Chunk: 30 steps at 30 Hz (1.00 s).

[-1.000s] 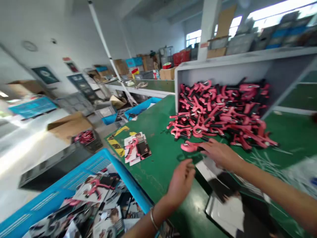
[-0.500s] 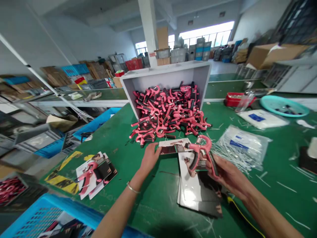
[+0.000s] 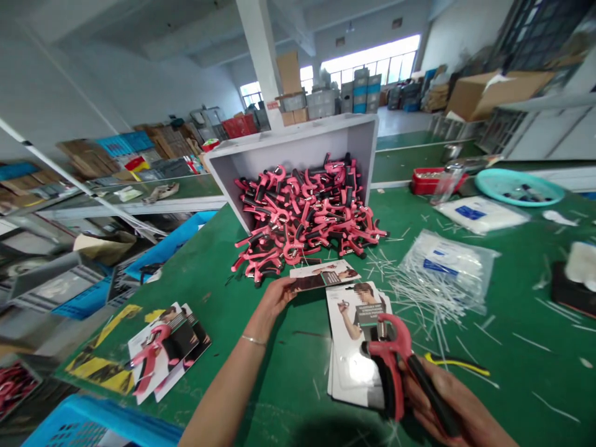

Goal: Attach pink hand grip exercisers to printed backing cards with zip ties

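My left hand (image 3: 274, 303) pinches the left end of a printed card (image 3: 326, 277), which is tilted just above the green table. In my right hand (image 3: 449, 397) is a pink-and-black hand gripper (image 3: 399, 338) with a metal spring, held by one black handle. It hangs over the lower right of a stack of printed cards (image 3: 344, 354), hiding part of it. Beyond the held card lies a heap of similar hand grippers (image 3: 302, 217), spilling from a grey crate (image 3: 298, 144) tipped on its side.
Two cards with hand grippers (image 3: 161, 357) lie at left, near a blue basket (image 3: 88, 413). Loose white zip ties (image 3: 431, 292), a plastic bag (image 3: 454, 264), yellow-handled cutters (image 3: 459, 363), a red box (image 3: 431, 180) and a turquoise tray (image 3: 516, 186) are on the right.
My right hand has brought the hand gripper down and nearer to me, uncovering the top card's picture. My left hand keeps the card in about the same place; the view has shifted slightly.
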Tool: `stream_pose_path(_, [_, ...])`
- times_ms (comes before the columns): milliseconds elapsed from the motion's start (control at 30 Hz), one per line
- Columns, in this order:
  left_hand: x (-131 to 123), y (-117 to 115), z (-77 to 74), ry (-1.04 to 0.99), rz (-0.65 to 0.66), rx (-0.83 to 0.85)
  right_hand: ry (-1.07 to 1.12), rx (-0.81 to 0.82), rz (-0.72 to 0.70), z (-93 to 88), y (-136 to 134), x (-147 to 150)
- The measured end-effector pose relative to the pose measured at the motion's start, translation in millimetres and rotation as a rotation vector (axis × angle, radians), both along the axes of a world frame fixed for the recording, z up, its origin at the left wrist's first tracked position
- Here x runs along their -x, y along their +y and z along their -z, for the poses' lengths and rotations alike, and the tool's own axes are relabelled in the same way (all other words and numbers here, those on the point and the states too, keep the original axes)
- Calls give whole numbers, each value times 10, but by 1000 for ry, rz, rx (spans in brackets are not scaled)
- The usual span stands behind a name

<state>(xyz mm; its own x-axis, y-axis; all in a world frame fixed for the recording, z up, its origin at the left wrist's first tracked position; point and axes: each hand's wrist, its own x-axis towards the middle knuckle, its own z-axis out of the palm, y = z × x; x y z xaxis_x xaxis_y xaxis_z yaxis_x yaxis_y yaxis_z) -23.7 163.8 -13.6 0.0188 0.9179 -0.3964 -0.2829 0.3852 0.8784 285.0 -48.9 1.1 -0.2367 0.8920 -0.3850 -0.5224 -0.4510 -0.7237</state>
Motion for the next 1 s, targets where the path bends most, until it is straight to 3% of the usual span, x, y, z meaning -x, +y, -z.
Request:
stream_pose_path(67, [-129, -308, -86, -66, -12, -36, -17, 3, -6, 16, 1, -92])
stream_pose_path(200, [-563, -1246, -224, -252, 64, 17, -19, -22, 76, 56, 23, -330])
stream_pose_path(333, [-1016, -1935, -324, -328, -2, 33, -11, -54, 148, -12, 132, -445])
stream_pose_path(400, [-1075, -2097, -329, -357, 129, 86, -18, -77, 143, -88, 185, -460])
stream_pose_path(467, [-999, -2174, -315, -335, 402, 173, -19, -97, 141, -167, 215, -481])
stream_pose_path(533, [-844, -2176, -325, -221, 577, 184, 6, -96, 143, -233, 224, -502])
stream_pose_path(567, [-763, -2145, -352, -131, 573, 129, 29, -94, 140, -260, 226, -501])
stream_pose_path(700, [-564, -1819, -602, 325, 260, -395, 164, -108, 45, -350, 260, -297])
stream_pose_path(800, [-547, -1446, -769, 568, 333, -754, 240, -137, -108, -418, 371, 9])
stream_pose_path(900, [-529, -1088, -764, 675, 432, -907, 178, -201, -268, -467, 589, 220])
stream_pose_path(1000, [-475, -841, -624, 763, 405, -940, -128, -284, -330, -457, 861, 228])
